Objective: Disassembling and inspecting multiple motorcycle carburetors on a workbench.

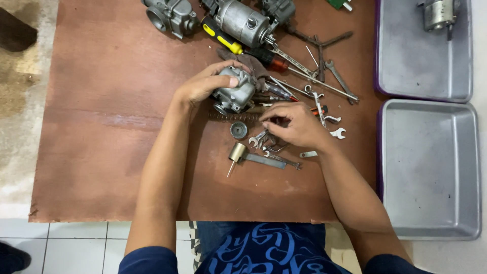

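Right hand (297,127) over scattered wrenches (264,138), left hand (203,83) gripping carburetor (234,94)

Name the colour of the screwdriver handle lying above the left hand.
Yellow and black screwdriver handle, clearest in the head view.

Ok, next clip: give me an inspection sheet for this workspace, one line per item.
Surface: brown wooden board lying on a tiled floor, worn and stained.
Job's things: grey metal carburettor body, gripped from above; a coil spring lies just in front of it.
Clutter: small spanners, screwdrivers, a brass slide with needle, a round cap, more engine parts at the far edge.
Grippers: left hand on the carburettor body; right hand pinching something too small to tell.
Cables: nothing seen.
Surroundings: two empty-looking metal trays at right, the far one holding a motor part.
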